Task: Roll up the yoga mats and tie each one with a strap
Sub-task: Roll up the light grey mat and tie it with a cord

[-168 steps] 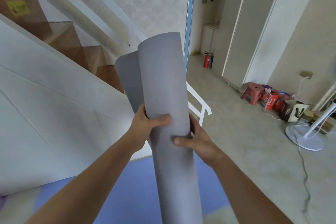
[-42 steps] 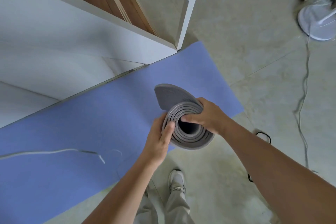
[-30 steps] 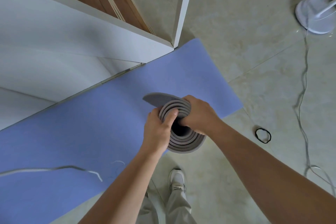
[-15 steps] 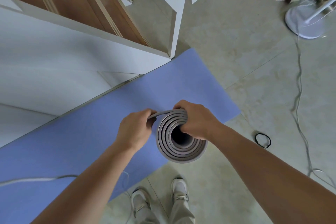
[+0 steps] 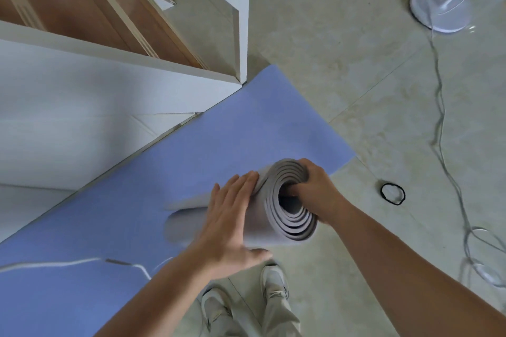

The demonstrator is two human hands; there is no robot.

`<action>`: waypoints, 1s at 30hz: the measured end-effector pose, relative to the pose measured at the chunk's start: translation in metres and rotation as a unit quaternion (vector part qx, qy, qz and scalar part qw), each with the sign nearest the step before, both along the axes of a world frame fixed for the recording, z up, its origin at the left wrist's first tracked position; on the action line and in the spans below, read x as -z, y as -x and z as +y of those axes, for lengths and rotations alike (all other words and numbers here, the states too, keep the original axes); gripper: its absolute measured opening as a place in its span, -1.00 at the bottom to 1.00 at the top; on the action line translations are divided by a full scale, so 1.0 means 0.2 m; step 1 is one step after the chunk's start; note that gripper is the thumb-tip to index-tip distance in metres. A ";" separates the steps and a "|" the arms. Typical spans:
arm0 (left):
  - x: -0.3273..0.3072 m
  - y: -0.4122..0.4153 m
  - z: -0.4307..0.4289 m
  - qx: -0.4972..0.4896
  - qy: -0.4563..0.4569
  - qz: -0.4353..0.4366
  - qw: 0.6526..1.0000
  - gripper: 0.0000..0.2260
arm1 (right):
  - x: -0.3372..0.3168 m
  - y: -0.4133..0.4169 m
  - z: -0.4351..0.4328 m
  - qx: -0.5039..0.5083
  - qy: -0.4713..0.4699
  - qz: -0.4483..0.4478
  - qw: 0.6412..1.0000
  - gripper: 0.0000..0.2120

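Note:
A rolled grey yoga mat [image 5: 284, 216] is held in the air in front of me, tilted, its spiral end facing the camera. My right hand [image 5: 317, 194] grips the rim of that end, fingers hooked into the hollow core. My left hand [image 5: 232, 221] lies flat along the roll's outer side with straight fingers, pressing the loose flap down. Below the roll a blue yoga mat [image 5: 191, 172] is spread flat on the floor. A black loop strap [image 5: 393, 194] lies on the tiles to the right.
A white stair side panel [image 5: 82, 107] with wooden steps runs along the blue mat's far edge. A fan base [image 5: 440, 8] and its cable [image 5: 440, 123] are at the right. A thin white cord [image 5: 68, 264] crosses the blue mat. My shoes [image 5: 246, 298] stand at the mat's near edge.
The roll has tipped from nearly upright to slanted, its side now showing. My left hand has gone from pinching the outer flap to lying flat on the roll's side.

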State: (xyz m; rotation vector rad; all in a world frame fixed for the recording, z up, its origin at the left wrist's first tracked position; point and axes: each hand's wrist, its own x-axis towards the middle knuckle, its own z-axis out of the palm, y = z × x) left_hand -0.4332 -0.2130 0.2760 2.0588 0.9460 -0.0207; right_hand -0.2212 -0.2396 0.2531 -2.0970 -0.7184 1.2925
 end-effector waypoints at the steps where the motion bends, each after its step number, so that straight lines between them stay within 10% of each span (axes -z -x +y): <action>1: 0.06 -0.04 -0.02 0.005 -0.033 -0.012 0.999 0.16 | 0.02 -0.01 -0.03 0.026 -0.012 0.018 0.999 -0.59; 11: 0.52 -0.69 -0.14 0.105 -0.223 -0.008 0.969 0.06 | 0.29 -0.38 -0.51 0.084 -0.078 0.064 0.991 -0.02; 16: 0.96 -1.22 -0.38 0.184 -0.266 0.042 0.945 -0.06 | 0.71 -0.75 -0.85 -0.153 0.025 -0.198 0.968 0.32; 30: 2.35 -1.83 -0.70 0.331 -0.187 0.026 0.924 -0.14 | 2.11 -1.21 -1.23 -0.223 0.207 -0.407 0.861 0.04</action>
